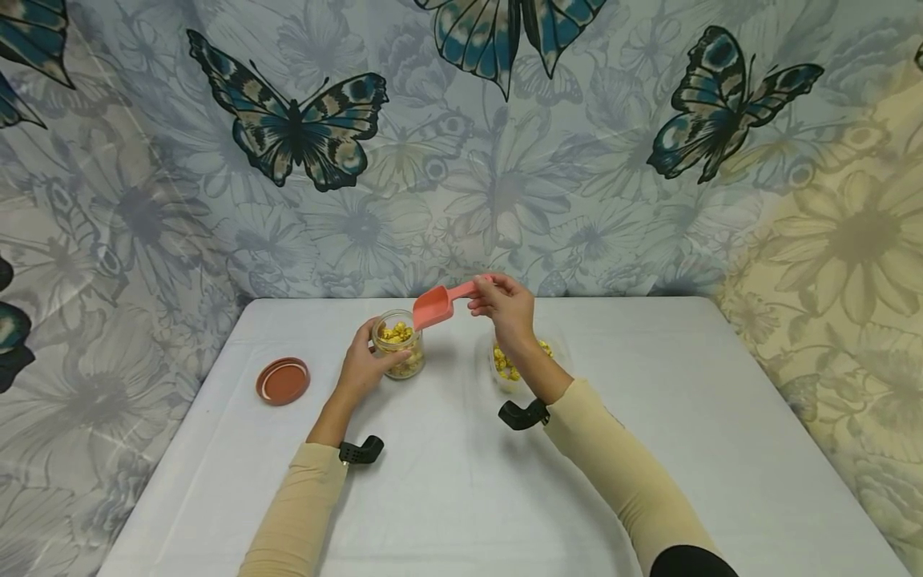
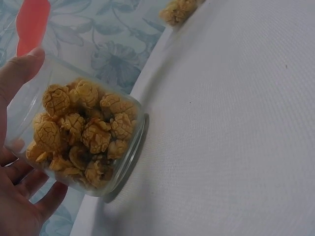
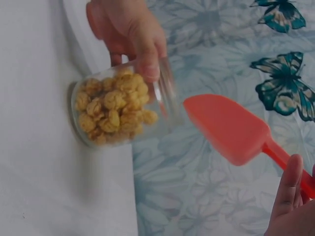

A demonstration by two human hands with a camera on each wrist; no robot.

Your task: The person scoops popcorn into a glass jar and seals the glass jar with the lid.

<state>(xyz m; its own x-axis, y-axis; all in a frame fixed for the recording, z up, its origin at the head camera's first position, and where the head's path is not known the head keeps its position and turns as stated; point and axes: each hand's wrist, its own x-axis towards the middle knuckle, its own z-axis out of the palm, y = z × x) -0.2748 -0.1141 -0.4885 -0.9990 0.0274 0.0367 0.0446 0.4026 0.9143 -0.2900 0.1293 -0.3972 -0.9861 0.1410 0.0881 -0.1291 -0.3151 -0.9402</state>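
A clear glass jar [image 1: 413, 365] partly filled with caramel popcorn [image 2: 74, 132] stands upright on the white table. My left hand [image 1: 363, 367] grips it from the left, thumb across the near side and fingers behind. In my right hand [image 1: 507, 311], the handle of a coral-red scoop [image 1: 433, 307] is pinched between thumb and fingers. The scoop's blade [image 3: 226, 128] is tilted, its tip just beside the jar's open mouth. No popcorn shows in the scoop in the head view. Beneath the right forearm sits a clear container [image 1: 508, 386] of popcorn, partly hidden by that arm.
To the left of the jar, a reddish-brown round lid [image 1: 283, 381] lies on the white-covered table [image 1: 433, 497]. A butterfly-patterned cloth [image 1: 505, 192] hangs right behind the table's back edge and along both sides.
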